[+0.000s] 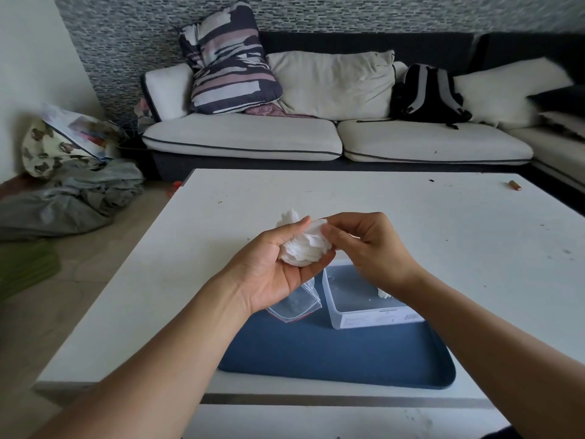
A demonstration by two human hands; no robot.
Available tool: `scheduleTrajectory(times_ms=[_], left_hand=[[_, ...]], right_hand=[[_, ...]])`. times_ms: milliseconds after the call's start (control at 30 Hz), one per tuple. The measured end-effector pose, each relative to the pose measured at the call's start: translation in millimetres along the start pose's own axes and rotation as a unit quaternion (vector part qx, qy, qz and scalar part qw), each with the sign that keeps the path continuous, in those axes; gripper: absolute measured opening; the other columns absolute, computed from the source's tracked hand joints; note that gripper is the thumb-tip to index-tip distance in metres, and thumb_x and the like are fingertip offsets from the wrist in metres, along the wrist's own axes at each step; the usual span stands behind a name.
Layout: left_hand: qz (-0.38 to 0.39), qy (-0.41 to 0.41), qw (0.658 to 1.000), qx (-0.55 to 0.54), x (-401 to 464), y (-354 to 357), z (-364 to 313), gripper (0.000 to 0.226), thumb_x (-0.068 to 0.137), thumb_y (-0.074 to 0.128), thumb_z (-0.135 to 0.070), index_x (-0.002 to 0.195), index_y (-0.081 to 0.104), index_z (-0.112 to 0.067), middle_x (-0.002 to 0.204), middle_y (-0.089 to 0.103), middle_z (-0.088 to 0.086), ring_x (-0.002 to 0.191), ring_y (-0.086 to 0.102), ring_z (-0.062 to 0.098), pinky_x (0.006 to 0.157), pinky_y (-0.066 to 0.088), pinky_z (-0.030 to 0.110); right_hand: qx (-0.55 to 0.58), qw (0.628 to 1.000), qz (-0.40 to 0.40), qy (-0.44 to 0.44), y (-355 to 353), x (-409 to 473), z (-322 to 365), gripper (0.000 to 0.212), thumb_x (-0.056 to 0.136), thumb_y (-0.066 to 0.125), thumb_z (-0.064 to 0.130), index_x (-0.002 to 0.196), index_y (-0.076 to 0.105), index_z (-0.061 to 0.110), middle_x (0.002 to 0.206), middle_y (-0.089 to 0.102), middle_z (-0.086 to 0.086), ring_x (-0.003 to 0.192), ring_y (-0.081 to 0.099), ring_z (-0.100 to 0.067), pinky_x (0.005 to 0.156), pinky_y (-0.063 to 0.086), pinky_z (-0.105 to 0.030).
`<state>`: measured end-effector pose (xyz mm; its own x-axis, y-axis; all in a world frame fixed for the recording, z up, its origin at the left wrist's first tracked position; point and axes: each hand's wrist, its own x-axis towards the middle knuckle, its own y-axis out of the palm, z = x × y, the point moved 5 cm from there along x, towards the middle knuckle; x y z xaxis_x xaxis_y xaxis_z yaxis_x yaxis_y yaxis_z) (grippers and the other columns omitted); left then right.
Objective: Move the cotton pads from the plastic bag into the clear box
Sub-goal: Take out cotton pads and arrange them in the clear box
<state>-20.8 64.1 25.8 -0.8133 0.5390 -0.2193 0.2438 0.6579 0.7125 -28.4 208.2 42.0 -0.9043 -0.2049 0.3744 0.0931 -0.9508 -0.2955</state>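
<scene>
The left hand [278,267] is cupping a fanned stack of round white cotton pads [305,248], fingers curled under it, while the right hand [370,245] is pinching the top pad at the stack's three o'clock edge. Below, on the dark blue tray [332,353] lying on the white surface [443,223], the clear zip plastic bag [296,304] is looking empty; at its three o'clock the clear rectangular box [357,299] is showing one pad at most. Most of the transfer seems left.

white cotton pads [304,248], blue tray [332,350]
</scene>
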Motion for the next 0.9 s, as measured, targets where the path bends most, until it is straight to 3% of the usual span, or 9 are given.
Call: scheduleTrajectory(times_ms=[67, 167, 267, 433, 567, 667, 767, 900], left_hand=[[-0.001, 0.004, 1.000, 0.007, 0, 0, 0, 0.033, 0.083, 0.068, -0.015, 0.110, 0.072, 0.004, 0.107, 0.069, 0.020, 0.094, 0.071, 0.026, 0.087, 0.061, 0.034], [0.004, 0.005, 1.000, 0.019, 0, 2, 1, 0.040, 0.084, 0.065, -0.015, 0.118, 0.066, 0.005, 0.112, 0.070, 0.022, 0.097, 0.071, 0.025, 0.091, 0.060, 0.033], [0.006, -0.003, 0.999, 0.053, 0, 3, 3, 0.045, 0.085, 0.062, -0.017, 0.125, 0.063, 0.004, 0.132, 0.064, 0.026, 0.110, 0.067, 0.026, 0.101, 0.053, 0.035], [-0.020, -0.023, 0.999, 0.023, 1, 0, 6, 0.041, 0.096, 0.052, -0.031, 0.105, 0.072, 0.004, 0.115, 0.069, 0.021, 0.097, 0.069, 0.026, 0.094, 0.056, 0.039], [-0.003, -0.023, 1.000, -0.002, 2, 2, 3, 0.044, 0.099, 0.051, -0.037, 0.122, 0.062, -0.001, 0.113, 0.069, 0.018, 0.100, 0.068, 0.024, 0.091, 0.057, 0.037], [0.009, -0.018, 1.000, -0.017, 1, 5, 3, 0.039, 0.096, 0.054, -0.035, 0.113, 0.065, -0.002, 0.106, 0.071, 0.016, 0.092, 0.071, 0.024, 0.085, 0.061, 0.038], [0.011, -0.009, 0.999, -0.043, 1, 7, 3, 0.037, 0.091, 0.058, -0.033, 0.111, 0.067, -0.003, 0.103, 0.072, 0.016, 0.090, 0.072, 0.026, 0.090, 0.058, 0.041], [0.022, 0.000, 0.999, -0.041, 1, 6, 1, 0.045, 0.092, 0.058, -0.033, 0.128, 0.055, -0.006, 0.110, 0.068, 0.013, 0.094, 0.070, 0.023, 0.085, 0.062, 0.038]], right_hand=[[-0.005, 1.000, -0.008, -0.001, -1, 0, 2, 0.016, 0.098, 0.061, 0.010, 0.097, 0.077, 0.007, 0.091, 0.078, -0.007, 0.086, 0.071, -0.017, 0.085, 0.058, -0.039], [-0.010, 1.000, -0.003, 0.003, 1, -2, 4, 0.009, 0.092, 0.071, 0.012, 0.097, 0.077, 0.007, 0.093, 0.077, -0.007, 0.089, 0.073, -0.022, 0.081, 0.060, -0.034], [-0.071, 0.997, -0.028, -0.013, 4, -5, 10, 0.006, 0.086, 0.077, 0.015, 0.092, 0.078, 0.013, 0.087, 0.077, 0.003, 0.082, 0.071, -0.014, 0.077, 0.058, -0.025], [-0.161, 0.981, -0.093, -0.060, 4, -7, 20, 0.004, 0.082, 0.079, 0.016, 0.080, 0.076, 0.014, 0.078, 0.073, 0.005, 0.074, 0.067, -0.013, 0.072, 0.055, -0.031], [-0.233, 0.955, -0.110, -0.147, 6, -10, 31, 0.006, 0.084, 0.075, 0.019, 0.083, 0.078, 0.014, 0.075, 0.072, 0.000, 0.068, 0.065, -0.014, 0.065, 0.052, -0.036], [-0.330, 0.907, -0.139, -0.222, 7, -13, 38, 0.014, 0.089, 0.069, 0.019, 0.081, 0.076, 0.010, 0.068, 0.068, -0.006, 0.061, 0.063, -0.028, 0.053, 0.051, -0.038], [-0.390, 0.860, -0.173, -0.280, 5, -16, 48, 0.009, 0.090, 0.071, 0.014, 0.085, 0.077, 0.009, 0.068, 0.068, -0.005, 0.059, 0.060, -0.030, 0.050, 0.050, -0.035], [-0.396, 0.857, -0.149, -0.294, 10, -16, 49, 0.014, 0.090, 0.067, 0.018, 0.084, 0.078, 0.011, 0.072, 0.069, -0.003, 0.062, 0.061, -0.028, 0.051, 0.050, -0.034]])
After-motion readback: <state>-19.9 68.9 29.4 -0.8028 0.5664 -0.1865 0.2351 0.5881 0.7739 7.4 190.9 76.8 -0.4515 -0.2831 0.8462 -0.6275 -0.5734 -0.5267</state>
